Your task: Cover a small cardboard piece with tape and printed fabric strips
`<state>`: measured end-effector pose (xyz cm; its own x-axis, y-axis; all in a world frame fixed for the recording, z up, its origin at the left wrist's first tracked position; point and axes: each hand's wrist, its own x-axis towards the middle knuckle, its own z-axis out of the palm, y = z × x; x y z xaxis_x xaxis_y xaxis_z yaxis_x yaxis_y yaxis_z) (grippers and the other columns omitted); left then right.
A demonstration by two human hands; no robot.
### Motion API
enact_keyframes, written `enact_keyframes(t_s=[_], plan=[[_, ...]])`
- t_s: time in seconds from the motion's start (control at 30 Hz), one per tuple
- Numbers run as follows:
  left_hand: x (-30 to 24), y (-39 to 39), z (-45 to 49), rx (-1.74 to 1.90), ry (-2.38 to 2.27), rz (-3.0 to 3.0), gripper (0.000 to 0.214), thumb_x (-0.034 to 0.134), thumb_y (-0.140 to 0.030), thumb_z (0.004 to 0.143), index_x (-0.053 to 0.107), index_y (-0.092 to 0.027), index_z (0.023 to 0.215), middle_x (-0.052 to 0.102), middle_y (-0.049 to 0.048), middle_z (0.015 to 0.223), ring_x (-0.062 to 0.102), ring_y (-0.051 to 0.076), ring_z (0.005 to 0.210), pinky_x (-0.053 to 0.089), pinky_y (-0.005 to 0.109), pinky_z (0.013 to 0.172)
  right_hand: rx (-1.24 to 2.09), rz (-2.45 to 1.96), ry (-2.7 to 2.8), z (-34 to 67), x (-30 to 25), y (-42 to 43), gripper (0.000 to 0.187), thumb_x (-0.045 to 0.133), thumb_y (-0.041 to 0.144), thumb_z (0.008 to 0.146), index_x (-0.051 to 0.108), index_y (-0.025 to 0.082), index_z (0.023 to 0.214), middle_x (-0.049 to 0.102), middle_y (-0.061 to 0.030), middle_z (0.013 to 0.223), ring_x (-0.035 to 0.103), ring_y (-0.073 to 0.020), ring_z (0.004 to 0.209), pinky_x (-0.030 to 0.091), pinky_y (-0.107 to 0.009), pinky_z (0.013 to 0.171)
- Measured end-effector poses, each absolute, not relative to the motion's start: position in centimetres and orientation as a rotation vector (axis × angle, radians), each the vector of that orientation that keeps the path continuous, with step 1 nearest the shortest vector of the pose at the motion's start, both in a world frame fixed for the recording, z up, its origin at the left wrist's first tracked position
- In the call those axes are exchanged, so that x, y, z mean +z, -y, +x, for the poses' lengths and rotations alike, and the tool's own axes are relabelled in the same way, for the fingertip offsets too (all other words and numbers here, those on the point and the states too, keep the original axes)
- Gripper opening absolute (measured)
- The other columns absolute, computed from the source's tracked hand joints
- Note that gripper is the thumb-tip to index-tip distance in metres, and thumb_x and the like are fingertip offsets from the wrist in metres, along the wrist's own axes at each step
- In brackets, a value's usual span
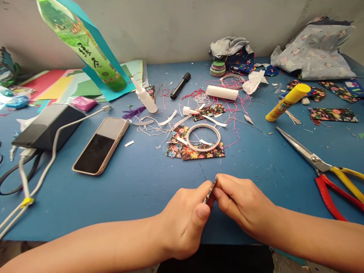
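Between my two hands, near the table's front edge, is a small piece of dark floral fabric (209, 192), seen nearly edge-on. My left hand (186, 218) pinches it between thumb and fingers from the left. Its far corner is pinched by my right hand (246, 203), thumb and forefinger closed together. Most of the piece is hidden by my fingers. Beyond the hands lie floral fabric strips (203, 153) on the blue table (148, 189), with a roll of narrow double-sided tape (189, 141) resting on them.
Scissors (318, 163) with red and yellow handles lie at right, near a standing glue stick (287, 102). A phone (101, 146) and a cabled black box (51, 127) sit left. Behind are a glue bottle (145, 99), a marker (180, 86), tangled threads and a green tea bottle (88, 49).
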<state>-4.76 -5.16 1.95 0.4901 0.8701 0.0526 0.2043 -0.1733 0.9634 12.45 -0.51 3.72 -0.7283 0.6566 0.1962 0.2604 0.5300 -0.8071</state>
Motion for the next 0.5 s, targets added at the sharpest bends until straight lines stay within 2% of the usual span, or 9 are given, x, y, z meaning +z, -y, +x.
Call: enact_keyframes(t_s=[0.3,0.5], plan=[[1.57,5.28,-4.6,0.817,-0.947,1.634,0.056,0.013,-0.065,0.093,0.04,-0.021,0.073,0.04,-0.0016,0.063,0.037,0.014,0.054,0.028,0.029,0.053,1.124,-0.716,2.239,12.41,3.75,0.55,0.024,0.04,0.019,0.097,0.042,0.022,0.074,0.048,0.0055,0.066,0.041,-0.0086,0.055,0.034,-0.018,0.053],[1.52,5.34,-4.8,0.775,-0.946,1.594,0.056,0.013,-0.066,0.092,0.04,-0.021,0.073,0.041,-0.0007,0.064,0.036,0.014,0.055,0.028,0.03,0.054,1.167,-0.728,2.218,12.49,3.48,0.51,0.024,0.04,0.018,0.097,0.042,0.022,0.073,0.055,0.0042,0.068,0.048,-0.0085,0.058,0.037,-0.019,0.054]])
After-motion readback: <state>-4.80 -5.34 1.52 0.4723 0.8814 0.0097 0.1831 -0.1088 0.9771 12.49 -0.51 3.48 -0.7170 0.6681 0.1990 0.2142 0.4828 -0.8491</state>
